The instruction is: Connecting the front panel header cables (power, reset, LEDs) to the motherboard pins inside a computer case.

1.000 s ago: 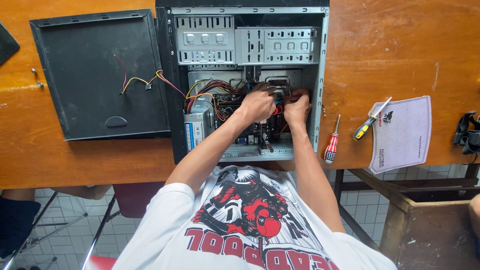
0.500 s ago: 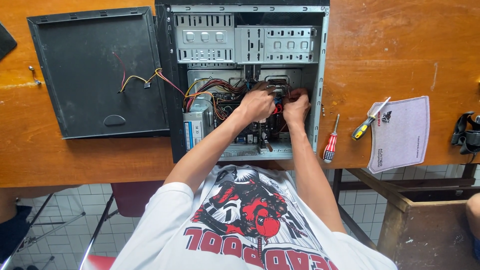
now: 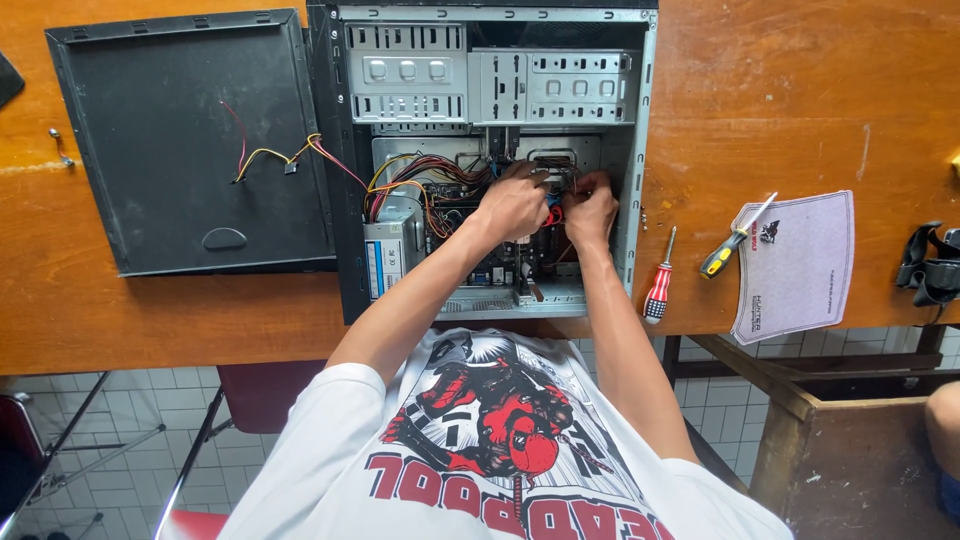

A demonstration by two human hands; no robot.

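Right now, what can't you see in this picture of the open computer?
Head view, the only one:
- What the left hand and right hand pinch: their own fingers hide it.
- The board parts beneath the hands: covered by hands and the wire bundle.
- The black strap thing: cut off by the right edge.
- The computer case top: cut off by the upper edge.

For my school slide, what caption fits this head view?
Both hands, left hand and right hand, reach among cables inside an open computer case.

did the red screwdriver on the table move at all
No. The red screwdriver lies in the same spot beside the open computer case, left of the grey mat.
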